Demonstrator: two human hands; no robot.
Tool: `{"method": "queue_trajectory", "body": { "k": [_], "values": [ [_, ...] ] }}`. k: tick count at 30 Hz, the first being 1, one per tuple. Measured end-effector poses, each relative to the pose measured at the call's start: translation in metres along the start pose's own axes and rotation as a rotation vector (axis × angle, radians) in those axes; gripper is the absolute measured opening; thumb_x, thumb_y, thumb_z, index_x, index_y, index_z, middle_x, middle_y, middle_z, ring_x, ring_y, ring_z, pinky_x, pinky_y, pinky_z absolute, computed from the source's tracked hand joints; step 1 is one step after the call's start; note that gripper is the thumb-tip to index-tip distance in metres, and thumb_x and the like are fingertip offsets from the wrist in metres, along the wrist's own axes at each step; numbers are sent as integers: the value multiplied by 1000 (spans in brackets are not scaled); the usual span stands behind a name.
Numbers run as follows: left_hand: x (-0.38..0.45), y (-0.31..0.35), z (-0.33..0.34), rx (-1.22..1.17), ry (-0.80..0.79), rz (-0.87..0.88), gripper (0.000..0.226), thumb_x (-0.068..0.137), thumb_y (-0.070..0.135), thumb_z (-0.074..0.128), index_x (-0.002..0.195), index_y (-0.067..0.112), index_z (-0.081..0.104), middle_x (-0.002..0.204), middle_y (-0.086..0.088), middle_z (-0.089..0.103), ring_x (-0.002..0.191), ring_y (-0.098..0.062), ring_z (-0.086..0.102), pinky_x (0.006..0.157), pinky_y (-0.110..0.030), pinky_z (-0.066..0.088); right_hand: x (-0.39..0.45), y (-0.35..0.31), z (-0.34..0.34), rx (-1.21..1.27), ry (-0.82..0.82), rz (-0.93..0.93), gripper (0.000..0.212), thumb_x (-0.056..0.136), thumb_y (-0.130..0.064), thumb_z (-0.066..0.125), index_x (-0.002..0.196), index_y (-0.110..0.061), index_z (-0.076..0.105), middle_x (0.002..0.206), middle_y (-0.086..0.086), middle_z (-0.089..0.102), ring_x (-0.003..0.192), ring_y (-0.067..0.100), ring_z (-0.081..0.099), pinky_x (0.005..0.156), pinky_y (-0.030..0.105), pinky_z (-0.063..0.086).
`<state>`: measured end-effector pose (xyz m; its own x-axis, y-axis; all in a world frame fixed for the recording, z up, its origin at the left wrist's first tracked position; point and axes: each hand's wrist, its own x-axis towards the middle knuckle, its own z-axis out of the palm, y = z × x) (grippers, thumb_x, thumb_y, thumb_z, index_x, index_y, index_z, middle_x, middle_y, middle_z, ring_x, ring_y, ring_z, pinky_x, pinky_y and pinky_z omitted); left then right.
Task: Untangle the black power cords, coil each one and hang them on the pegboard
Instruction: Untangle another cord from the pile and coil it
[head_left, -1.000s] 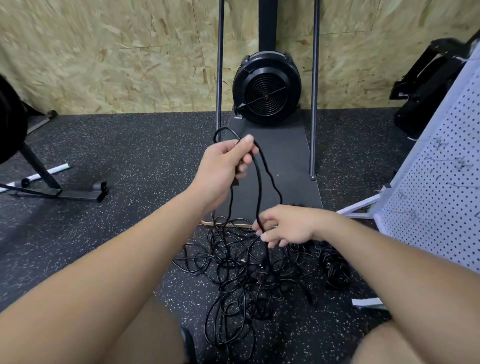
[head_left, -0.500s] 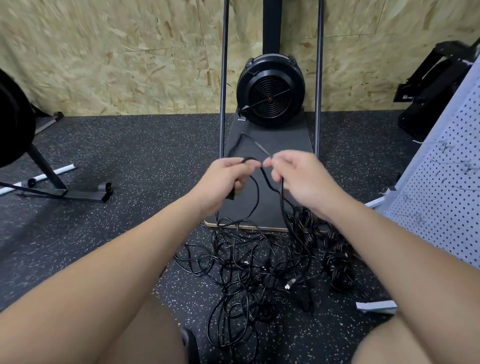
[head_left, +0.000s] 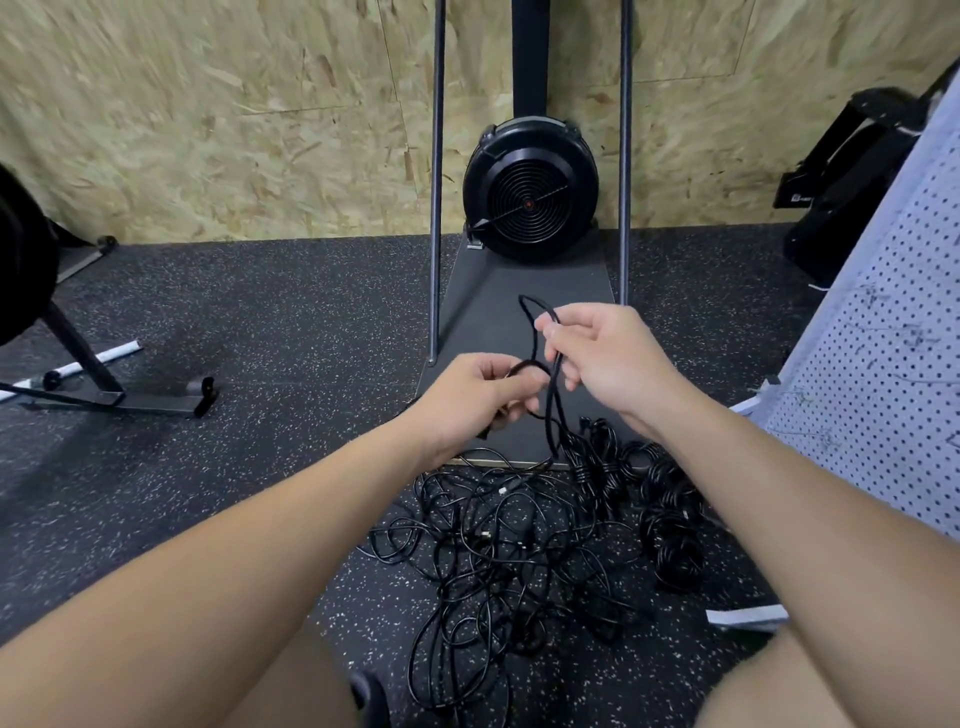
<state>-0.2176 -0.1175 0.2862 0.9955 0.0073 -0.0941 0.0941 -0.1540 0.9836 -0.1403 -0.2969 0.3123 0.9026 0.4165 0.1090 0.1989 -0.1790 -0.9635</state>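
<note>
Change: since half a second ago the right hand (head_left: 605, 364) has risen slightly and drawn a taller loop of cord up, while the left hand (head_left: 475, 397) sits a little lower, with its fingers curled round the strand.
Held cord: one black cord (head_left: 550, 410) runs from the left hand up over the right hand's fingertips in a narrow loop, then falls to the floor pile.
Right grip: thumb and forefinger pinch the top of the loop; the other fingers are loosely curled beside the strands.
Left grip: fingers wrapped round the cord and what looks like its plug end, though the plug is mostly hidden.
Tangle: a loose black heap of cords (head_left: 509, 551) lies on the speckled rubber floor (head_left: 260, 322) between the person's knees, below both hands.
Coiled cords: several tight bundles (head_left: 670, 525) lie just right of the tangle, touching it.
Pegboard: a white perforated board (head_left: 883, 374) leans at the right edge, well apart from the hands.
Behind: a black round fan unit (head_left: 530, 189) on a dark base (head_left: 530, 291), between two upright metal poles, against a chipboard wall (head_left: 208, 114).
</note>
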Motion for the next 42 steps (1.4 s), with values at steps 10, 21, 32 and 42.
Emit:
{"method": "queue_trajectory", "body": {
  "k": [10,21,32,42],
  "values": [
    [20,-28,-56,128,395,-185,40,114,32,46,99,14,78,75,0,67,61,-16,48,57,-29,35,45,19,-3,-315,202,-114,20,110,-28,64,104,-21,82,81,3,74,55,11,55,62,31,51],
    [1,-31,-95,121,125,-269,31,113,13,50,109,-4,76,85,-6,67,60,-12,50,49,-23,35,85,28,12,-217,5,63,72,111,-11,52,173,-39,26,175,-13,31,114,3,61,61,11,47],
    [3,-8,-79,-127,161,-51,41,114,38,57,104,2,76,67,2,21,66,-21,13,68,-42,14,34,17,32,-341,-535,101,30,109,-53,62,126,-33,77,124,-24,77,116,-14,66,101,18,42],
    [-3,14,-84,-250,242,153,28,117,29,50,105,10,67,73,0,44,64,-16,26,64,-34,24,23,-16,26,106,-210,-22,35,113,-33,58,87,-10,64,64,-3,33,58,16,26,59,32,24]
  ]
}}
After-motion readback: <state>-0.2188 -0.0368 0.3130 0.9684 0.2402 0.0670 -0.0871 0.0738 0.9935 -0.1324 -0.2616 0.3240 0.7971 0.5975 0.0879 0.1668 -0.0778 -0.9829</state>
